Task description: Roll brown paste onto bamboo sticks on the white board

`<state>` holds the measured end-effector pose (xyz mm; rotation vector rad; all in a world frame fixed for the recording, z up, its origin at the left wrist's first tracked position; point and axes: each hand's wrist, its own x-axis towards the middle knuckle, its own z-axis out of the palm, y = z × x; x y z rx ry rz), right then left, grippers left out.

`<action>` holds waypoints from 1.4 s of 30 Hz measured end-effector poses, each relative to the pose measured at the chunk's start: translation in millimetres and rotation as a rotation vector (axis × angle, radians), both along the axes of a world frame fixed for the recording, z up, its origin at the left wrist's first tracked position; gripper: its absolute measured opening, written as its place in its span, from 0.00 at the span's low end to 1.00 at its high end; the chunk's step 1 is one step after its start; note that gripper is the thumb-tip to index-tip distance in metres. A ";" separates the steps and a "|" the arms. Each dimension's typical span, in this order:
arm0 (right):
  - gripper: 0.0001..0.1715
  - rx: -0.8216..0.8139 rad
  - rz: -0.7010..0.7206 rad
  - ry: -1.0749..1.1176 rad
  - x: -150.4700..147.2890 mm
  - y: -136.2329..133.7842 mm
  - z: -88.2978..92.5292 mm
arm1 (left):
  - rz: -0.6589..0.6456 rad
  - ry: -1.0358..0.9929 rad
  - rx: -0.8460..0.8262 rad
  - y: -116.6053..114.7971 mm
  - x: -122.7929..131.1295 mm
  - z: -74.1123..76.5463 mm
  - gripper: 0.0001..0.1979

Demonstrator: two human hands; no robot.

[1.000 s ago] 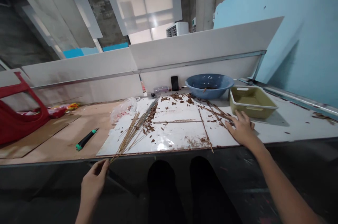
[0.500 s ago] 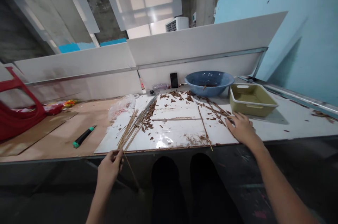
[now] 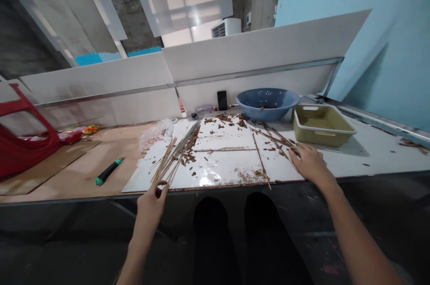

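At the table's front edge my left hand (image 3: 152,199) has thumb and fingers curled into a pinch. It touches the near ends of a bundle of thin sticks (image 3: 164,161); whatever lies between the fingertips is too small to make out. My right hand (image 3: 311,163) rests at the right, fingers closed round the near ends of several brown-coated sticks (image 3: 277,138). Short brown pieces (image 3: 191,141) are strewn along the bundle and over the white board (image 3: 223,164). One long brown stick (image 3: 260,159) lies apart, its tip over the front edge.
Behind the right hand stand a blue basin (image 3: 267,114) and an olive-green plastic basket (image 3: 324,138). A phone (image 3: 222,100) leans on the back panel. On the left are a clear plastic bag (image 3: 156,135), a green-and-black cutter (image 3: 109,171) and a red plastic stool (image 3: 30,141).
My left hand has moved right and slightly up to the bundle's near ends. The thin stick that hung below it no longer shows. My right hand stays nearly in place.
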<state>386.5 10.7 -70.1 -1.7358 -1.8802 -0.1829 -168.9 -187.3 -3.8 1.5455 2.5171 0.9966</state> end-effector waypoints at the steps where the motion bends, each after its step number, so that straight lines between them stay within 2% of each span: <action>1: 0.28 -0.002 -0.001 0.002 -0.4 -0.5 0.3 | -0.011 0.054 -0.022 1.4 0.7 -0.2 0.15; 7: 0.28 -0.031 0.012 0.020 -2.1 -3.0 3.5 | -0.051 0.311 -0.181 6.8 5.1 1.3 0.17; 10: 0.28 -0.047 0.012 0.033 -2.3 -3.3 3.8 | 0.002 0.373 -0.254 2.5 -0.7 10.0 0.18; 12: 0.28 -0.046 0.016 0.038 -2.3 -3.2 3.4 | 0.063 0.412 -0.247 -5.0 -11.0 20.4 0.19; 15: 0.28 -0.044 0.014 0.037 -2.6 -2.4 2.8 | 0.147 0.463 -0.117 -17.1 -29.2 44.5 0.20; 18: 0.27 -0.049 0.012 0.038 -2.7 -1.7 2.9 | 0.171 0.433 0.092 -16.6 -34.2 77.1 0.19; 21: 0.27 -0.054 0.008 0.039 -2.5 -1.3 2.8 | 0.151 0.352 0.343 2.7 -17.7 110.2 0.20; 24: 0.28 -0.056 0.009 0.034 -2.5 -1.1 2.1 | 0.112 0.219 0.607 28.3 6.7 137.2 0.22; 26: 0.29 -0.062 0.005 0.037 -2.9 -0.9 1.7 | 0.080 0.149 0.697 41.5 17.3 152.4 0.24; 29: 0.29 -0.073 0.017 0.046 -4.1 -1.2 2.1 | 0.031 0.191 0.717 60.3 20.2 168.2 0.22; 31: 0.29 -0.075 0.029 0.051 -5.0 -1.9 3.6 | -0.022 0.222 0.636 80.0 18.3 166.5 0.19; 32: 0.28 -0.075 0.031 0.054 -5.4 -2.5 4.7 | -0.047 0.205 0.565 92.5 17.6 159.9 0.17; 35: 0.28 -0.086 0.030 0.059 -6.5 -4.5 8.6 | -0.110 0.088 0.276 132.1 16.7 119.5 0.13; 38: 0.27 -0.085 0.036 0.055 -7.8 -5.9 11.0 | -0.121 0.029 0.140 157.4 11.2 72.3 0.14; 40: 0.26 -0.073 0.043 0.053 -9.0 -6.0 11.3 | -0.066 0.102 0.121 163.3 3.1 51.6 0.14; 42: 0.26 -0.063 0.046 0.053 -10.2 -5.8 10.9 | -0.026 0.190 0.119 163.3 -5.9 41.5 0.13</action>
